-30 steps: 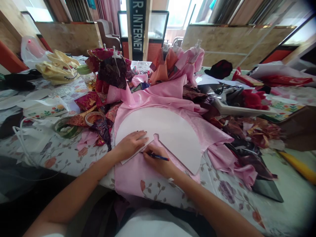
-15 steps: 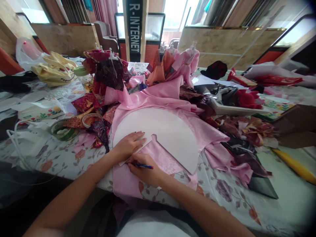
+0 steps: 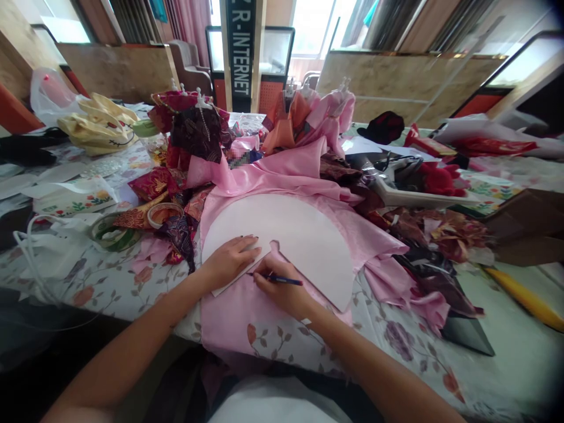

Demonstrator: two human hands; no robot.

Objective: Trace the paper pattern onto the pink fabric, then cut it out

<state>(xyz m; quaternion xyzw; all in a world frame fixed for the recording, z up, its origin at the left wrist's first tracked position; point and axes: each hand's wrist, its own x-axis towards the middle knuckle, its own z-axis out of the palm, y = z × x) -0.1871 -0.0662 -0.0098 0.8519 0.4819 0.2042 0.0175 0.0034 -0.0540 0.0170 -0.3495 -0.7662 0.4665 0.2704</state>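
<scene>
The white card pattern (image 3: pixel 282 247) lies flat on pink satin fabric (image 3: pixel 238 329), toward the near side of the table on my feed. It is a big rounded shape with a notch cut into its lower side. I have the left hand (image 3: pixel 229 261) resting on the card's lower left part, its fingers (image 3: pixel 244 242) spread and lying flat, pressing it down. The right hand (image 3: pixel 279 288) sits just beside the notch, its fingers curled and pinching a blue pen (image 3: pixel 286 281), whose tip comes down at the card's straight lower edge, between the two hands. Whether the tip touches the card or the fabric I cannot tell from here. The fabric sits on a floral tablecloth (image 3: pixel 396 346). Beyond the card I can make out heaped brocade scraps (image 3: pixel 445 235), pink and orange garments on small stands (image 3: pixel 304 117), a dark embroidered garment (image 3: pixel 198 132) on another stand, a roll of tape (image 3: pixel 159 215) to the left, folded yellow cloth (image 3: pixel 99 132) further left, and a white tray (image 3: pixel 418 198) at right with red cloth (image 3: pixel 440 179) on it
</scene>
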